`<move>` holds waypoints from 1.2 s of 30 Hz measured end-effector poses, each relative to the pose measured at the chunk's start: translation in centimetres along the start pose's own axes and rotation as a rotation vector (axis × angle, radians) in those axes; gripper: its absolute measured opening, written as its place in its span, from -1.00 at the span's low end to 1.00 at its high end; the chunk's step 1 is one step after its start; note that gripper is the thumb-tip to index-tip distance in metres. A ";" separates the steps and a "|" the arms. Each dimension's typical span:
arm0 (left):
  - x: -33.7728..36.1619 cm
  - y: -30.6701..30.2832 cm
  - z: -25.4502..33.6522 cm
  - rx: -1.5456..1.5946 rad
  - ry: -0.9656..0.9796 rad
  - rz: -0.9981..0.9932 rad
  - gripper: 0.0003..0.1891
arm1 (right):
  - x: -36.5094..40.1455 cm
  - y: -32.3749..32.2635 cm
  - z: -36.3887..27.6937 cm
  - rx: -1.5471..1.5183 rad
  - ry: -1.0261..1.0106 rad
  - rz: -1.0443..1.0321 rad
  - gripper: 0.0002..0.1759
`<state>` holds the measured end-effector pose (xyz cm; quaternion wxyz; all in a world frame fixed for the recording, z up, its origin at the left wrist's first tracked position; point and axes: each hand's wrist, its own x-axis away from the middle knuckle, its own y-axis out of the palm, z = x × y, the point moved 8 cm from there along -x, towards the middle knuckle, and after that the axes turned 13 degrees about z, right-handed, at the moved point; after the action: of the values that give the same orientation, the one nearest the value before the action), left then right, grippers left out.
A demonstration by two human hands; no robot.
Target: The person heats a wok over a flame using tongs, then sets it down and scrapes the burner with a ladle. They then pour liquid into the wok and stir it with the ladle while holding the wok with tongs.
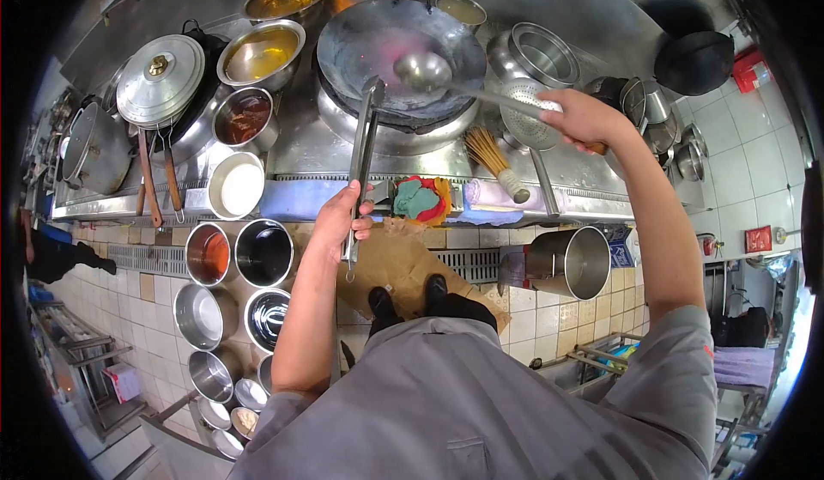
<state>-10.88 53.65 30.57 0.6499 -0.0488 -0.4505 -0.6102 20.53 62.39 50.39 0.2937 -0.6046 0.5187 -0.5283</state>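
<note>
My left hand (340,217) is closed round the lower end of metal tongs (364,141), whose tips point up toward the near left rim of the wok. The wok (352,46) is dark, sits on the burner, and looks bare inside apart from a reddish glow. In my right hand (588,119) is the handle of a ladle (423,71); its bowl hangs over the wok's right half. Below the ladle's handle, a perforated skimmer (530,118) rests on a pot. A bamboo brush (491,155) leans near the counter's front edge.
Left of the wok stand bowls of yellow liquid (262,53), a pot of red sauce (243,118) and a lidded pot (160,85). Folded cloths (421,198) lie along the front edge. Several pots, one with dark liquid (263,252), stand low at left. A tall steel pot (586,263) is at right.
</note>
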 end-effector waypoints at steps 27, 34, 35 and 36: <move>1.8 5.3 -2.1 0.030 0.137 0.328 -0.63 | -6.2 -7.8 6.1 0.087 -0.767 0.219 -0.50; 1.7 4.8 -2.2 -0.001 0.164 0.325 -0.62 | -7.5 -2.8 5.4 0.322 -0.637 -0.052 -0.57; 1.7 4.9 -2.1 -0.003 0.168 0.324 -0.62 | -8.7 -3.4 5.3 0.255 -0.851 0.071 -0.56; 1.7 4.9 -2.0 -0.004 0.174 0.321 -0.62 | -7.6 -4.0 4.7 0.266 -0.849 0.075 -0.56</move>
<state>-5.95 52.37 32.84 0.7752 -0.0686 -0.3778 -0.5016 27.00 69.75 50.17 0.5748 -0.7055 0.3015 -0.2845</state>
